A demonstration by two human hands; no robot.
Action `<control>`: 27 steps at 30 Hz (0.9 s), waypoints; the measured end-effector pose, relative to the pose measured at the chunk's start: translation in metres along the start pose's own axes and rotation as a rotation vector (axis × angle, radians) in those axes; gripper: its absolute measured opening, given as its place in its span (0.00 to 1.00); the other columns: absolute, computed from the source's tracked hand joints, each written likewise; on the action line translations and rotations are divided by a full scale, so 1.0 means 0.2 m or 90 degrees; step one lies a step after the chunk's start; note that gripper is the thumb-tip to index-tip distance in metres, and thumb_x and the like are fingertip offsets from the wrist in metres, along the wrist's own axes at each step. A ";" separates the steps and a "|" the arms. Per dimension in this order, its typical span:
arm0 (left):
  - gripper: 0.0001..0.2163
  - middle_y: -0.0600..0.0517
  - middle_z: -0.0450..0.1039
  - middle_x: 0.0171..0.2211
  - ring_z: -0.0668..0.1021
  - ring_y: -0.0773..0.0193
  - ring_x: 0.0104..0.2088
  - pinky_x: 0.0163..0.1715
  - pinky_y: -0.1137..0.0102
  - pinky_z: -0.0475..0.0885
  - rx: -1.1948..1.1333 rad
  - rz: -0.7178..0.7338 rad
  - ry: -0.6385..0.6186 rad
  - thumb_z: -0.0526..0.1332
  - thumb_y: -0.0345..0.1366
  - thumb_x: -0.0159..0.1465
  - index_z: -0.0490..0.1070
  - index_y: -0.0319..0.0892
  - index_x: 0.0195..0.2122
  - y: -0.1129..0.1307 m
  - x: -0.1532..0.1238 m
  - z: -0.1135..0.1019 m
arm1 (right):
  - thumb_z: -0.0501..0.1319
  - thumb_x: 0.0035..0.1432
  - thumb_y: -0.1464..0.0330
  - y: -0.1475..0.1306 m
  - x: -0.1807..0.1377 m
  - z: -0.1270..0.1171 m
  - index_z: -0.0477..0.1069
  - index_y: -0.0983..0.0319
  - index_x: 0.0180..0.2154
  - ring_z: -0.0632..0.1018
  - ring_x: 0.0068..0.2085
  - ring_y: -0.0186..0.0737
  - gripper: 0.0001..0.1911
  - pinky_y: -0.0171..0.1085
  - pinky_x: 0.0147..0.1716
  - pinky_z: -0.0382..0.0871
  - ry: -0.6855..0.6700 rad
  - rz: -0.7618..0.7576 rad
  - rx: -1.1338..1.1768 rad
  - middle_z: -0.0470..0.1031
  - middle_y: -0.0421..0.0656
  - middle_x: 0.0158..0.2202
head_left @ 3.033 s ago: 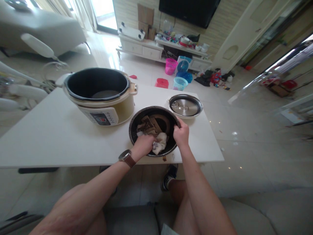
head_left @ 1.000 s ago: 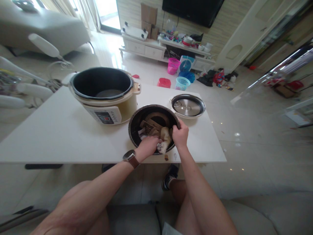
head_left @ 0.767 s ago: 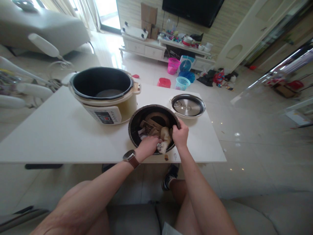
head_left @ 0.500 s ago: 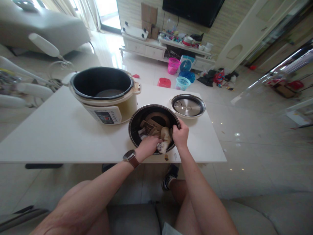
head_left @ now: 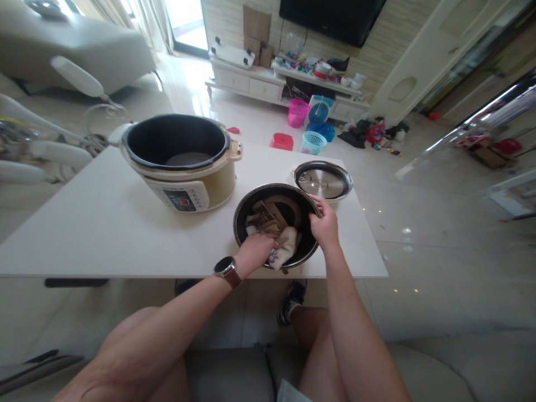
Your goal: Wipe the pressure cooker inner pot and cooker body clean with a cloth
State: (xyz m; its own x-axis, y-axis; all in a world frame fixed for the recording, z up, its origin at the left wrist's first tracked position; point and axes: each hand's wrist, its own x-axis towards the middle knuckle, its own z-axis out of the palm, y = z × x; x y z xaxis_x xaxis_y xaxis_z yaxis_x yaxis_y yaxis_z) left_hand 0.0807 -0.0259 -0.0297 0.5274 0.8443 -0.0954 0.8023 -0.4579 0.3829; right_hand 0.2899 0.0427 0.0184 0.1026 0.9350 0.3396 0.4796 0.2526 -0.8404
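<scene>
A dark round inner pot (head_left: 243, 207) is tilted toward me near the front of the white table (head_left: 104, 240). My right hand (head_left: 324, 223) grips its right rim, thumb inside and fingers outside. Inside the pot my left hand (head_left: 256, 251), with a watch on the wrist, presses a crumpled cream and brown cloth (head_left: 287, 245) against the wall. Its fingers are curled into the cloth and partly hidden. Left of the pot stands the cream electric pressure cooker (head_left: 188, 190), its top open. Behind the pot's right side the round lid (head_left: 322, 181) lies with its metal inside facing up.
A small object (head_left: 285, 271) lies at the table's front edge, partly under the pot. White chairs (head_left: 77, 75) stand at the left. Beyond the table, a red stool (head_left: 281, 141), a blue basket (head_left: 313, 143) and a pink basket (head_left: 297, 113) sit on the floor.
The inner pot has shifted right and slightly toward me, with my right hand on its rim. My left hand and the cloth have moved a little right with it.
</scene>
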 end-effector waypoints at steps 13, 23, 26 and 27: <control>0.11 0.39 0.82 0.50 0.83 0.52 0.53 0.55 0.63 0.75 -0.015 -0.034 -0.010 0.62 0.37 0.73 0.82 0.41 0.50 0.01 0.01 -0.03 | 0.57 0.53 0.72 0.00 -0.03 0.02 0.85 0.59 0.52 0.83 0.59 0.49 0.27 0.52 0.68 0.72 -0.005 -0.040 0.030 0.85 0.43 0.55; 0.11 0.38 0.82 0.50 0.84 0.52 0.53 0.54 0.63 0.76 -0.010 -0.038 -0.017 0.61 0.35 0.74 0.83 0.42 0.51 -0.01 0.01 -0.05 | 0.57 0.52 0.72 -0.01 -0.04 0.03 0.85 0.58 0.50 0.84 0.57 0.50 0.27 0.51 0.66 0.73 0.010 -0.024 0.029 0.86 0.42 0.54; 0.11 0.38 0.83 0.50 0.84 0.51 0.53 0.54 0.63 0.76 -0.005 -0.041 -0.021 0.61 0.34 0.74 0.83 0.42 0.50 -0.01 0.01 -0.05 | 0.57 0.52 0.71 -0.01 -0.04 0.03 0.85 0.59 0.50 0.84 0.57 0.50 0.27 0.51 0.66 0.73 0.006 -0.022 0.026 0.86 0.43 0.54; 0.11 0.38 0.83 0.50 0.84 0.51 0.53 0.54 0.63 0.76 -0.004 -0.047 -0.021 0.62 0.35 0.73 0.83 0.41 0.50 0.00 0.01 -0.06 | 0.57 0.52 0.71 -0.01 -0.03 0.03 0.85 0.59 0.50 0.84 0.57 0.50 0.26 0.51 0.66 0.73 0.004 -0.021 0.025 0.86 0.43 0.53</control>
State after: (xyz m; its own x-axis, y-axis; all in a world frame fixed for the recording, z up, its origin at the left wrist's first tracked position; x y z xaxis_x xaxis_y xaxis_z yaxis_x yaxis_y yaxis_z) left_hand 0.0777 -0.0208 -0.0198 0.4761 0.8657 -0.1544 0.8374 -0.3928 0.3800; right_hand 0.2833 0.0375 0.0143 0.0929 0.9242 0.3704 0.4485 0.2933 -0.8443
